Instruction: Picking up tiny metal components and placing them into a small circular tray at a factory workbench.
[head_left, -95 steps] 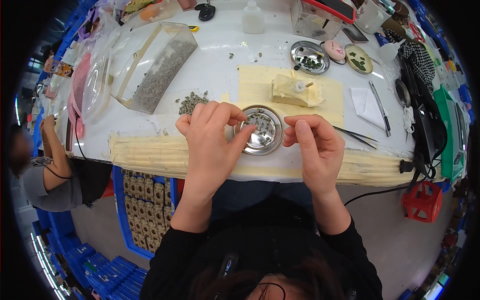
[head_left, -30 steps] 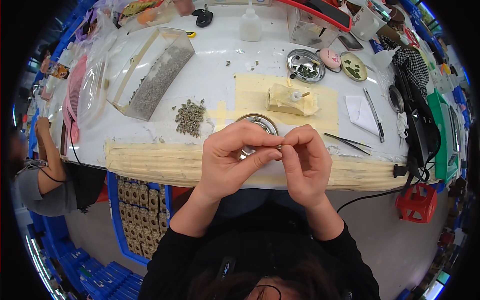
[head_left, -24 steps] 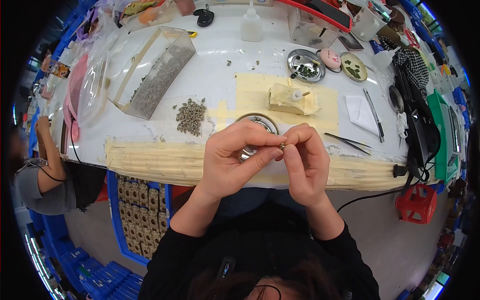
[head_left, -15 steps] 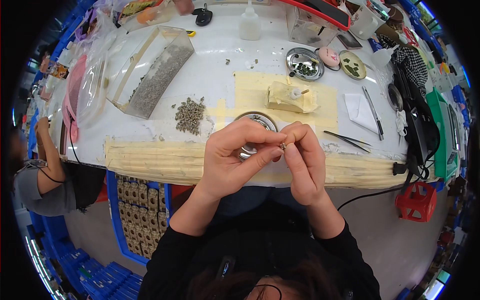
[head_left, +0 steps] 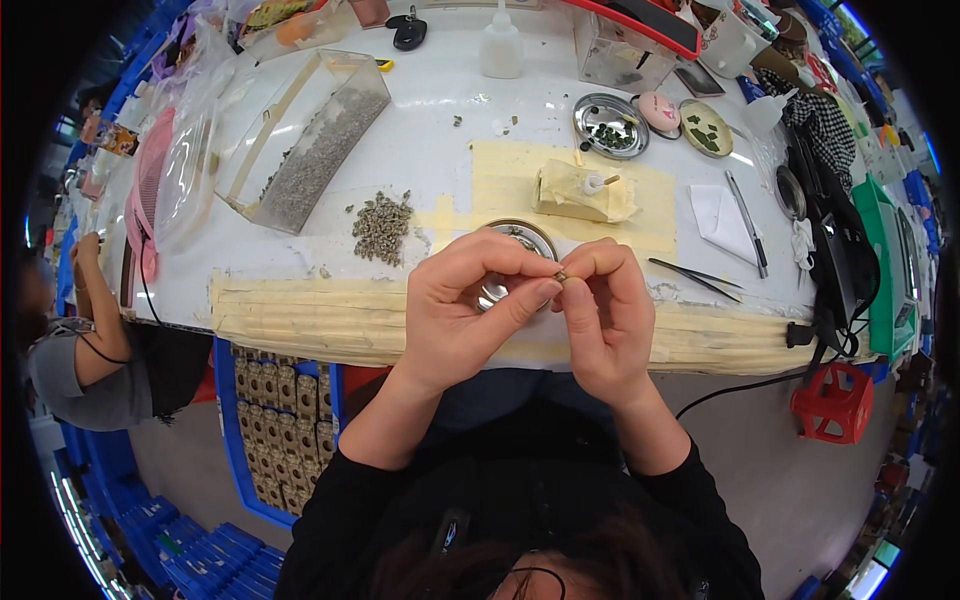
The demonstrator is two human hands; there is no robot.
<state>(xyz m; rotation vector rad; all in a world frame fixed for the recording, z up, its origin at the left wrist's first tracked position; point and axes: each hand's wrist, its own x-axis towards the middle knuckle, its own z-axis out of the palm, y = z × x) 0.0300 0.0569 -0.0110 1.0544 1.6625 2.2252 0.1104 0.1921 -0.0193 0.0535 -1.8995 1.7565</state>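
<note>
A tiny metallic piece (head_left: 561, 277), too small to name, is pinched between the fingertips of both hands above the table's taped front edge. My left hand (head_left: 465, 300) is closed on it with thumb and forefinger. From the other side my right hand (head_left: 608, 315) grips it the same way. Partly hidden behind my left hand is a round shiny metal dish (head_left: 540, 236) with small bits in it. A heap of small grey metal pieces (head_left: 382, 228) lies to the left of the hands. Beyond them stands a tape-covered block (head_left: 570, 195) with a small white nozzle-like tip on it.
Tweezers (head_left: 695, 279), a white cloth (head_left: 722, 220) and a pen (head_left: 745, 220) lie on the right. Farther back are a metal dish of dark green pieces (head_left: 611, 125) and a white squeeze bottle (head_left: 501, 45). A clear bin (head_left: 310, 140) of grey pieces stands at the left.
Both hands have shifted slightly, and the fingertips have turned the small piece so that less of it shows. The grip of each hand stays closed.
</note>
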